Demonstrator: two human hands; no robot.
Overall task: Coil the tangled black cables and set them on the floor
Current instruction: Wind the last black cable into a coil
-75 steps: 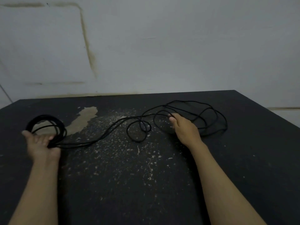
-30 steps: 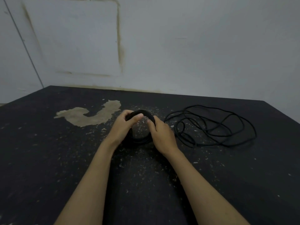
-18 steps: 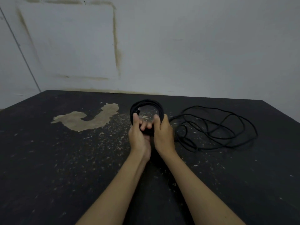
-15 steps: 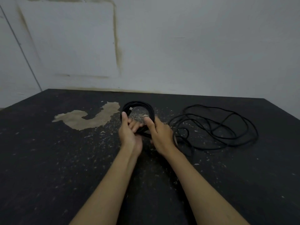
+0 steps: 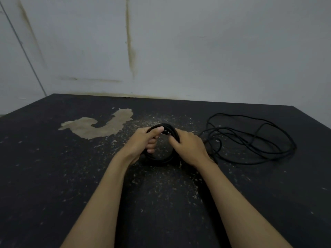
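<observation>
Currently both hands are working on one wound coil (image 5: 162, 154), which is sitting low over the dark speckled floor (image 5: 161, 203), its bottom arc apparently touching or just above that surface; contact is not resolvable. The left hand (image 5: 143, 142) is gripping the coil's left side, fingers (image 5: 151, 140) curled through the ring and thumb pressing along the top strands. The right hand (image 5: 189, 147) is lying over the coil's right side with its fingers bent down onto the strands; whether they are pinching the short plug end (image 5: 166, 132) that is poking out near the top is not clear, since the back of the hand is hiding the fingertips. The ring is standing roughly on edge, its opening facing the camera and its plane running left to right between the two palms. Judgement: this coil is looking essentially finished, with the free end being tucked or secured, so laying it flat should be next. A second cable, the loose tangle (image 5: 250, 140), is lying spread on the floor just beside the right hand, its nearest loops reaching almost to that wrist and its long spread extending away rightward. The right hand is clearly the nearer one to it; the left would have to cross over the coil. A pale worn patch (image 5: 96, 126) is showing on the floor to the far left, well apart from both cables.
</observation>
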